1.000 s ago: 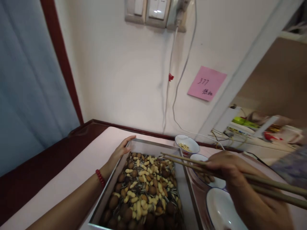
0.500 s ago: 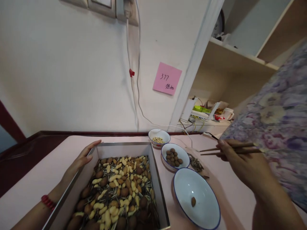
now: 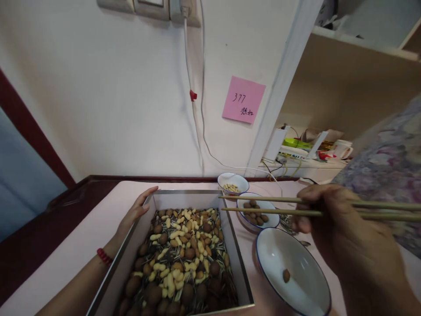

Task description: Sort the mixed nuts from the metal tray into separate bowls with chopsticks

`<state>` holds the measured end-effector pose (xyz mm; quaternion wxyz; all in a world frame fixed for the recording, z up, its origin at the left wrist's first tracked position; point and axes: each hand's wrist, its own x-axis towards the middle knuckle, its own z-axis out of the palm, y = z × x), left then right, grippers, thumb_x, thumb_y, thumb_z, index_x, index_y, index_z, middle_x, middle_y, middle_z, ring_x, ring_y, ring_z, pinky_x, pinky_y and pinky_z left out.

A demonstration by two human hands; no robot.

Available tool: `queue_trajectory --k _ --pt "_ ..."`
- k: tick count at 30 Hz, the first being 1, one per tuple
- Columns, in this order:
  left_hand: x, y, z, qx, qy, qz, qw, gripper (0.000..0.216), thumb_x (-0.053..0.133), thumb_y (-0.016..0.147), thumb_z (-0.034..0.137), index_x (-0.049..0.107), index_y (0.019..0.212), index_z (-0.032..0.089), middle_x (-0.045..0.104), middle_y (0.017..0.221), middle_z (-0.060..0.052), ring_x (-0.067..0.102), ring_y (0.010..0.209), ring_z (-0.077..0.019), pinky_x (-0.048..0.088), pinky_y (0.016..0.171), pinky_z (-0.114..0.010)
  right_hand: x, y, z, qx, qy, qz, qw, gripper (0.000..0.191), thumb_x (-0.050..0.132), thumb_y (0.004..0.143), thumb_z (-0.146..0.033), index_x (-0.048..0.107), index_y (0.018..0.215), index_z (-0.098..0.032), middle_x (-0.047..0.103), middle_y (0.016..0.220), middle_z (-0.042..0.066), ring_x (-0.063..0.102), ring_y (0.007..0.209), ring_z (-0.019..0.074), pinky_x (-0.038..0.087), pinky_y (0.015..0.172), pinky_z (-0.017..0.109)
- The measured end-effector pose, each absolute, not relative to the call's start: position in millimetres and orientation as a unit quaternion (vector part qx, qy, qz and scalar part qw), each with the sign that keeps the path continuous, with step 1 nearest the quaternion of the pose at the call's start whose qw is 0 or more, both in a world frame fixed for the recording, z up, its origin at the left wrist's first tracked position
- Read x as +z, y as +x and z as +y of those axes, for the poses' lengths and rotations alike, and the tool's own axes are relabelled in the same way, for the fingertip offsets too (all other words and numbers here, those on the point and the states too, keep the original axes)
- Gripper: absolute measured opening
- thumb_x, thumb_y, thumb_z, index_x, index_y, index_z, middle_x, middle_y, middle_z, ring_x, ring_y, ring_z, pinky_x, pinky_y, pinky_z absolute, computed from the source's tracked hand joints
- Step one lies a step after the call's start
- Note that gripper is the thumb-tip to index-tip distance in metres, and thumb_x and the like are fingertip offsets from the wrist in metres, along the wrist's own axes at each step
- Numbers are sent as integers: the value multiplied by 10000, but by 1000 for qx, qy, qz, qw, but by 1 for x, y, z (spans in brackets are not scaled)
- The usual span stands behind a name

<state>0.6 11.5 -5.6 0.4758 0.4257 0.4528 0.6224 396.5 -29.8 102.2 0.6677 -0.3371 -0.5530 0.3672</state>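
A metal tray (image 3: pixel 239 271) on the pink table holds a mix of brown nuts, pale peanuts and striped seeds (image 3: pixel 184 256). My left hand (image 3: pixel 134 213) rests flat against the tray's far left corner, fingers stretched out. My right hand (image 3: pixel 332 226) grips a pair of long wooden chopsticks (image 3: pixel 263 205), whose tips hang over the tray's right rim with nothing between them. Right of the tray, a large white bowl (image 3: pixel 307 292) contains one brown nut (image 3: pixel 286 275). Behind it stand a bowl of brown nuts (image 3: pixel 255 211) and a small bowl of peanuts (image 3: pixel 233 181).
A small heap of striped seeds (image 3: pixel 287 222) lies on the table behind my right hand. A pink note (image 3: pixel 243 99) and white cables (image 3: pixel 201 109) are on the wall. Shelves with clutter (image 3: pixel 305 147) stand at the right. Flowered cloth (image 3: pixel 388 175) fills the right edge.
My right hand has swung the chopsticks leftwards from beside the bowls until their tips reach the tray's right rim. The view has shifted a little; my left hand stays on the tray corner.
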Motion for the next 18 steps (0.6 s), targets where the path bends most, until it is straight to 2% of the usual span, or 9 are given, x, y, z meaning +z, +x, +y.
queue_trajectory --k 2,4,7,9,11,14,16,18 --pt "-7 1 10 620 427 441 488 616 772 747 422 637 1325 257 664 1360 -70 686 1067 -329 584 814 -335 97 388 -28 420 -333 -562 630 200 680 935 -421 742 901 -235 688 807 3 706 605 127 600 615 230" --pt "-9 1 11 621 428 433 494 612 775 750 407 632 1326 256 664 1352 -73 690 1050 -316 576 821 -327 93 382 -28 481 -320 -568 586 236 659 941 -436 756 1005 -230 752 910 69 775 793 230 636 750 320" --pt "-10 1 11 626 419 426 501 616 781 735 396 631 1316 257 674 1328 -75 683 1061 -325 563 826 -339 91 379 -33 556 -281 -567 539 343 541 987 -474 736 1148 -242 757 1108 135 751 1007 324 605 904 464" --pt "-10 2 11 628 418 424 500 609 772 736 397 633 1311 252 671 1328 -76 672 1082 -335 553 841 -354 90 380 -40 536 -295 -592 525 334 522 995 -466 742 1118 -248 764 1063 114 753 986 309 620 882 436" --pt "-9 4 9 630 422 425 494 606 759 743 399 631 1314 240 663 1338 -80 661 1098 -343 541 859 -367 88 379 -47 451 -355 -634 518 281 546 992 -445 752 1036 -259 763 976 72 753 948 259 636 824 334" --pt "-8 6 8 631 425 424 491 628 752 736 398 617 1322 218 666 1324 -99 651 1108 -354 528 868 -380 88 371 -56 306 -405 -717 478 225 553 1004 -412 749 1001 -303 751 1000 7 722 1009 175 592 863 194" --pt "-10 6 8 628 424 416 502 639 747 739 395 598 1335 221 673 1303 -106 654 1096 -356 527 859 -387 89 359 -61 266 -385 -774 426 225 535 1015 -400 745 985 -324 749 994 -18 711 1015 157 582 815 158" --pt "-14 4 9 627 426 405 511 624 740 752 381 592 1339 231 670 1306 -105 659 1084 -351 525 859 -391 91 345 -64 277 -358 -806 381 267 515 1020 -405 732 904 -300 746 930 -11 719 951 170 586 699 166"
